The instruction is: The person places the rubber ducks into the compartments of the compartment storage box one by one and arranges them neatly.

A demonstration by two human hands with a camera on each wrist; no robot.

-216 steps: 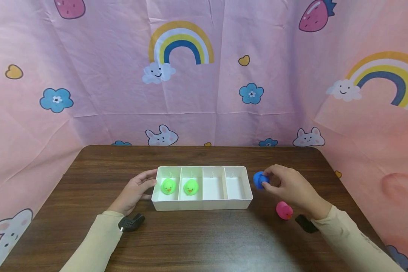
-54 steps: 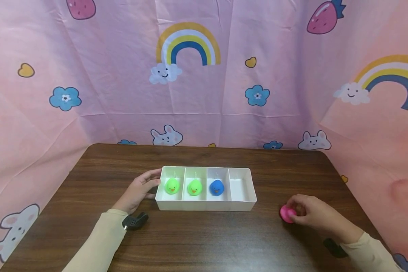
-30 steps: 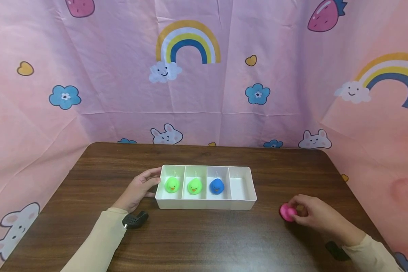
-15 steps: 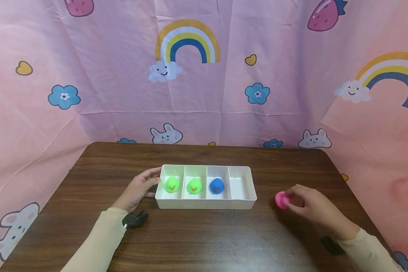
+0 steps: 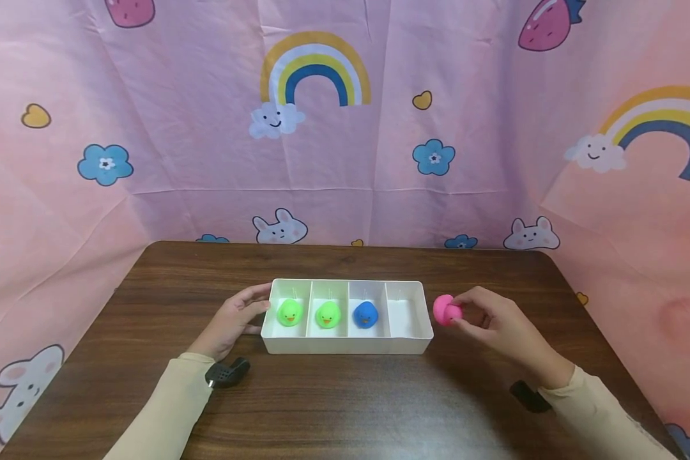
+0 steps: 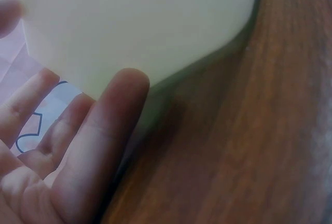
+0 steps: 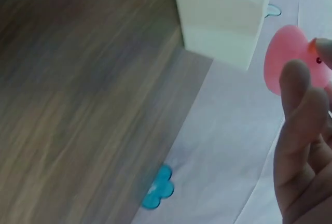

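A white tray [image 5: 345,345] with a row of compartments stands on the table. Bright green toy ducks [image 5: 290,313] sit in the two leftmost compartments, one in each. A blue toy duck [image 5: 365,315] occupies the third, and the rightmost has nothing in it. My left hand [image 5: 230,322] rests at the tray's left end, thumb at the rim and fairly straight fingers [image 6: 111,115] along the end wall. Just off the tray's right end, my right hand [image 5: 503,326] pinches a pink toy duck [image 5: 447,310] between thumb and fingertips. The right wrist view shows its orange beak and eye.
The brown wooden table [image 5: 345,409] extends in front of the tray and to both sides. A pink patterned cloth [image 5: 207,160] hangs behind and around it. Black straps or devices [image 5: 228,372] sit at both wrists.
Earlier, the right hand has put the blue duck in the third compartment. It has since taken hold of the pink duck and brought it up-left toward the tray. The left hand stays put.
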